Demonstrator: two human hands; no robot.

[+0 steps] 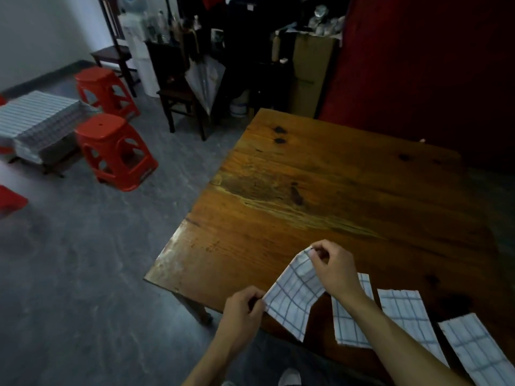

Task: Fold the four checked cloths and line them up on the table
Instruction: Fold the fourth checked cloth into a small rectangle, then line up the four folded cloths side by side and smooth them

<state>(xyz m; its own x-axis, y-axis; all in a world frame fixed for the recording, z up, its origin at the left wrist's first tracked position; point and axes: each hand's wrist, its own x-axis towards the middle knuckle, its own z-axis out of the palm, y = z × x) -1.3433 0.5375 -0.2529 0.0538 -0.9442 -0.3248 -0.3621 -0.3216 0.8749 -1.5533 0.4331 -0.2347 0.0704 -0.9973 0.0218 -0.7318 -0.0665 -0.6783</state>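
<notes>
A white cloth with blue checks (292,293), folded into a strip, hangs in the air over the near edge of the wooden table (320,190). My left hand (242,313) pinches its near end and my right hand (334,268) pinches its far end. Three folded checked cloths lie side by side along the table's near edge: one (348,321) partly under my right forearm, a second (407,313) to its right, and a third (476,349) at the far right.
Two red plastic stools (114,151) (104,87) stand on the grey floor to the left, beside a low table under a striped cover (36,121). Dark wooden chairs (178,87), a folded umbrella and cluttered boxes fill the back. A red wall (418,65) rises behind the table.
</notes>
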